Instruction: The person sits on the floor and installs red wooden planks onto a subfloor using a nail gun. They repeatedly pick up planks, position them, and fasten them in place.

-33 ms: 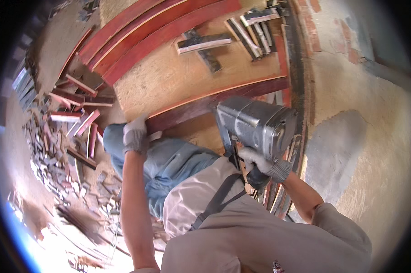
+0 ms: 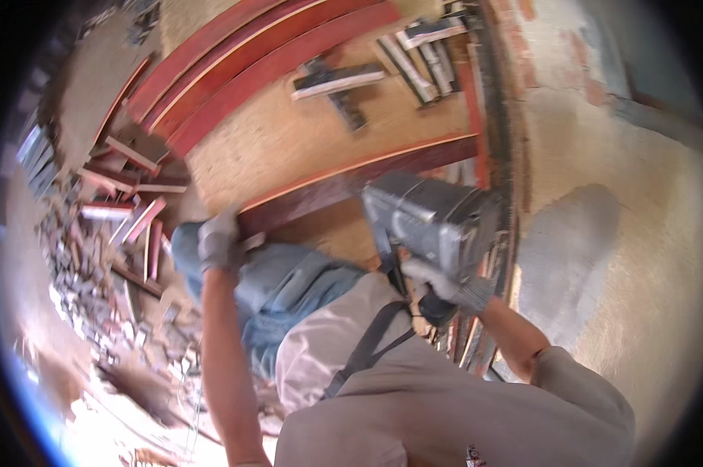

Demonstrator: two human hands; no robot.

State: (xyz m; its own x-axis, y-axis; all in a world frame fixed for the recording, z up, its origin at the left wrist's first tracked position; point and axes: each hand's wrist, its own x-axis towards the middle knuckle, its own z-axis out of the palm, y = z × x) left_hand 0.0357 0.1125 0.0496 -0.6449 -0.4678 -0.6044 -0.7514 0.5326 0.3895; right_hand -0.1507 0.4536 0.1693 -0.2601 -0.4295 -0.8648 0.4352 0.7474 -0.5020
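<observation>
My left hand (image 2: 218,238), in a grey-white knitted glove, closes on the near left end of a long dark red plank (image 2: 320,199). The plank stands on edge and runs off to the right, across a tan board (image 2: 250,159). My right hand (image 2: 443,285), gloved the same way, is wrapped round the handle of a bulky dark grey power tool (image 2: 429,214). Its boxy body is near the right end of the plank, and its exact kind is unclear. Motion blur hides whether the tool touches the plank. My bent leg (image 2: 289,284), in blue trousers, is just beside the plank.
Several red planks (image 2: 242,70) lie side by side at the far side of the board. Short dark wood blocks (image 2: 340,82) and strips (image 2: 414,66) rest on it. Loose offcuts (image 2: 118,187) and scraps cover the floor at left. A plastered wall (image 2: 577,148) rises at right.
The whole scene sits slightly further left in the picture and is more blurred. Both hands keep their holds on the plank and the power tool.
</observation>
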